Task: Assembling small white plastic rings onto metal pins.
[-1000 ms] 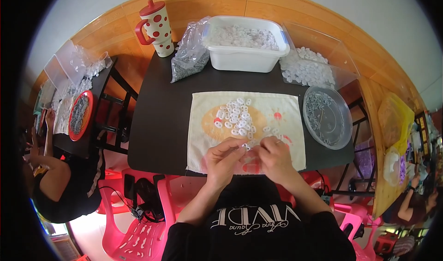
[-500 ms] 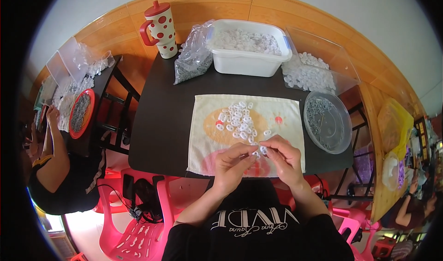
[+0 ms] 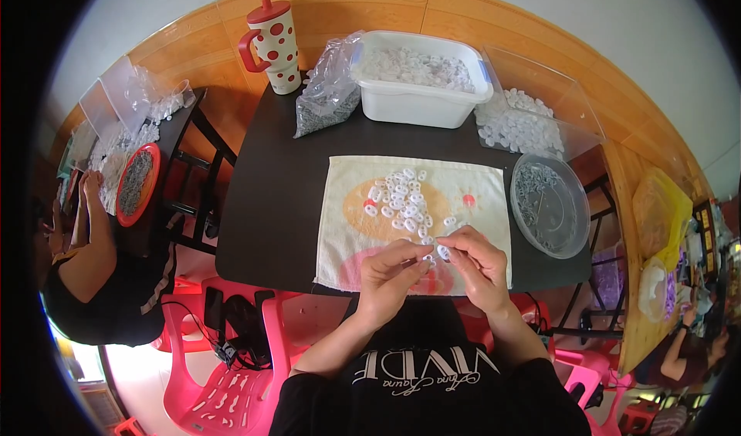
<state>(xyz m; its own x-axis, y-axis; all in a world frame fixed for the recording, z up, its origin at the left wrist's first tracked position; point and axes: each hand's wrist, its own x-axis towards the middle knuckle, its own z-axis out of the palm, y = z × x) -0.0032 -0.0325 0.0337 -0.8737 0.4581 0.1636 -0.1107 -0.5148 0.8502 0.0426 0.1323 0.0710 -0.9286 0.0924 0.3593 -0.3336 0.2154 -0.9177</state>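
My left hand (image 3: pixel 392 272) and my right hand (image 3: pixel 480 266) are close together above the near part of a cream towel (image 3: pixel 340 239). Between the fingertips of my right hand is a small white oval plastic piece (image 3: pixel 443 252). My left thumb and forefinger pinch a tiny white part (image 3: pixel 429 258), whose shape is mostly hidden. A heap of white plastic pieces with two holes (image 3: pixel 403 198) lies just beyond my hands on the towel. A few loose ones sit beside my right fingers.
A white tub (image 3: pixel 421 104), a bag of grey metal bits (image 3: pixel 328 108) and a spotted tumbler (image 3: pixel 276 54) stand at the back. To the right are a clear bin of white pieces (image 3: pixel 525 127) and a round clear tray (image 3: pixel 567 220). A co-worker (image 3: pixel 96 274) sits at left.
The view has shifted slightly. My hands stay pinched together in nearly the same place, with only small finger movement. The co-worker's arm at left has moved a little.
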